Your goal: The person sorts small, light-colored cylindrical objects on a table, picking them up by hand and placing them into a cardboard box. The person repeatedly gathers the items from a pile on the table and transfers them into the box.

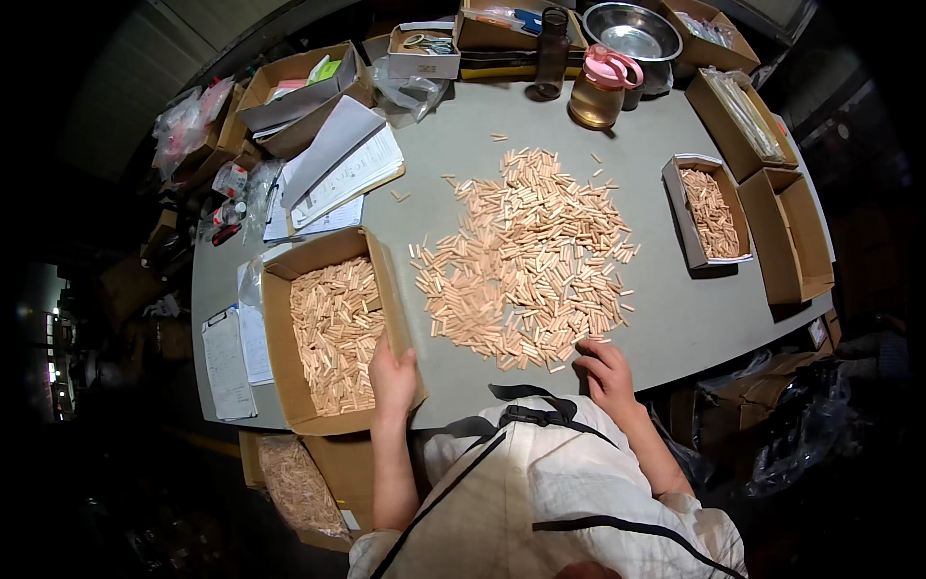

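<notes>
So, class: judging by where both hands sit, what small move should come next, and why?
Probably the right hand sweeps a few wooden sticks from the pile's near edge toward the cardboard box, since the left hand rests on its rim and it already holds such sticks.

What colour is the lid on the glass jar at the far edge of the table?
Pink. The lid tops the glass jar of amber liquid, clearest in the head view.

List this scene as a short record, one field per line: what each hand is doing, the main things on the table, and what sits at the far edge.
left hand: left hand rests on the near right wall of the cardboard box, which is full of small wooden sticks
right hand: right hand touches the near edge of the loose stick pile
table: grey table
right side: small tray holding more sticks
far edge: metal bowl, jar with pink lid
</notes>
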`<state>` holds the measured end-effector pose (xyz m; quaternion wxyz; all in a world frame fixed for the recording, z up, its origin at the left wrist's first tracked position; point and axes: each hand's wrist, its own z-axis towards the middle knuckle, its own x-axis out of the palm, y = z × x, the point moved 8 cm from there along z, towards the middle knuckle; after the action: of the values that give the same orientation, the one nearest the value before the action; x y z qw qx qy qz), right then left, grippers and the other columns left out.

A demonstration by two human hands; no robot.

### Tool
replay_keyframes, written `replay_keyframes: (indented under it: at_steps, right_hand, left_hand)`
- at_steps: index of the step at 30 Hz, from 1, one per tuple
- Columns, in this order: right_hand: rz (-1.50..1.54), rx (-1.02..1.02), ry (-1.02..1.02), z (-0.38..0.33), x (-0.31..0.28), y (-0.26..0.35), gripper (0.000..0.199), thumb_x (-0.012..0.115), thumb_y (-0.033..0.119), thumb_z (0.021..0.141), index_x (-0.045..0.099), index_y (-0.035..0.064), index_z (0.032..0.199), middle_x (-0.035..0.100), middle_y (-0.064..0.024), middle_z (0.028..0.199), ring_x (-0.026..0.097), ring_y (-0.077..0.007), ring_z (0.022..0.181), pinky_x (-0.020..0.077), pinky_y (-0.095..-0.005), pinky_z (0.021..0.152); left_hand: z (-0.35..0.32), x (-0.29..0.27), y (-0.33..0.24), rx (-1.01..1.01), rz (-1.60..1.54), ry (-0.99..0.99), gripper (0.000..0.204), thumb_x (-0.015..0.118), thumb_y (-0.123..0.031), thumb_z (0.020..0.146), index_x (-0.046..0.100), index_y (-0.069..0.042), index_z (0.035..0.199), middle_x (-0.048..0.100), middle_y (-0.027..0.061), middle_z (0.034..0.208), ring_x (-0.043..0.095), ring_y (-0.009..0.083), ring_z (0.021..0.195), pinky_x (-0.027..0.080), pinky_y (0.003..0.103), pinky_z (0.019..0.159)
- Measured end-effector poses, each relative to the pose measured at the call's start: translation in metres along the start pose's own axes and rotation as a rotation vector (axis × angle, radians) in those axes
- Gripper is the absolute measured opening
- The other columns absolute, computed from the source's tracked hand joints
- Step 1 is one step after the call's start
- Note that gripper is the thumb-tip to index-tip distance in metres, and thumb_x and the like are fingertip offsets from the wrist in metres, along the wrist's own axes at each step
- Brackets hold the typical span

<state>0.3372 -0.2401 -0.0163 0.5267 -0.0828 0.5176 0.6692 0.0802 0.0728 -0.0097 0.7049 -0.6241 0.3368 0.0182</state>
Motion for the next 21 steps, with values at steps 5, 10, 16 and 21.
replay_keyframes:
  at_steps: [5,10,16,21]
  right_hand:
    - [0.035,0.092,-0.058,-0.012,-0.019,-0.006,0.028,0.065,-0.011,0.077,0.073,0.0018,0.101,0.073,-0.0149,0.121,0.068,-0.037,0.111,0.0546,-0.0444,0.096]
    - [0.052,0.148,-0.16,-0.002,-0.031,-0.001,0.029,0.063,-0.014,0.079,0.074,0.0008,0.101,0.074,-0.0156,0.118,0.07,-0.037,0.108,0.0564,-0.042,0.094]
    - [0.255,0.207,-0.206,0.023,-0.036,0.005,0.024,0.062,-0.009,0.089,0.074,-0.0002,0.107,0.074,-0.0141,0.121,0.071,-0.0296,0.111,0.056,-0.0368,0.096]
    - [0.762,0.389,0.012,0.066,-0.001,0.013,0.039,0.064,0.014,0.107,0.058,-0.0012,0.143,0.066,-0.0095,0.137,0.065,-0.0165,0.121,0.0517,-0.0312,0.105]
  left_hand:
    - [-0.023,-0.012,-0.022,0.0,0.067,0.003,0.06,0.064,0.003,0.094,0.053,-0.001,0.153,0.075,0.0245,0.12,0.075,0.0363,0.108,0.055,0.037,0.097]
    - [-0.07,-0.029,-0.041,0.179,0.223,-0.033,0.051,0.064,-0.002,0.096,0.058,0.004,0.146,0.07,0.0295,0.128,0.069,0.0427,0.121,0.054,0.043,0.104]
    - [-0.119,-0.052,-0.06,0.356,0.29,-0.008,0.044,0.067,-0.004,0.096,0.063,0.007,0.138,0.067,0.03,0.135,0.061,0.0494,0.132,0.049,0.049,0.113]
    - [-0.163,-0.059,-0.088,0.486,0.395,0.085,0.049,0.068,0.004,0.089,0.064,0.006,0.139,0.068,0.0255,0.135,0.063,0.0447,0.132,0.047,0.049,0.119]
